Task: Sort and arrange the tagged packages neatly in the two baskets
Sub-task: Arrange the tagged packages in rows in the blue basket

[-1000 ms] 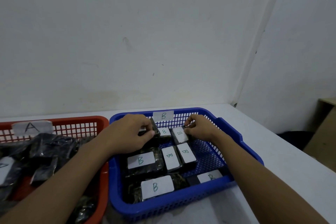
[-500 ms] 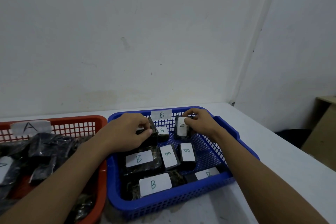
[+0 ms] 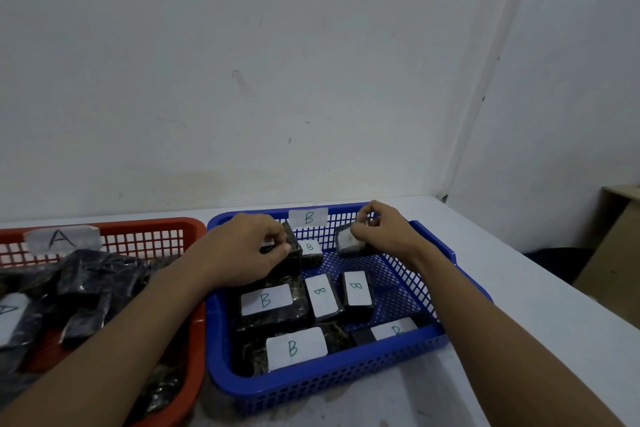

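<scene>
A blue basket tagged B holds several black packages with white B tags. My right hand holds a small black tagged package, lifted and blurred, over the basket's far right part. My left hand grips another black package standing at the basket's far left, beside a small B package. To the left is a red basket tagged A, filled with a loose heap of black packages.
Both baskets stand on a white table against a white wall. The blue basket's right half has bare mesh floor. A wooden cabinet stands beyond the table's right edge.
My right hand has lifted its small package off the basket floor and carried it up and to the right. My left hand has kept its hold at the far left.
</scene>
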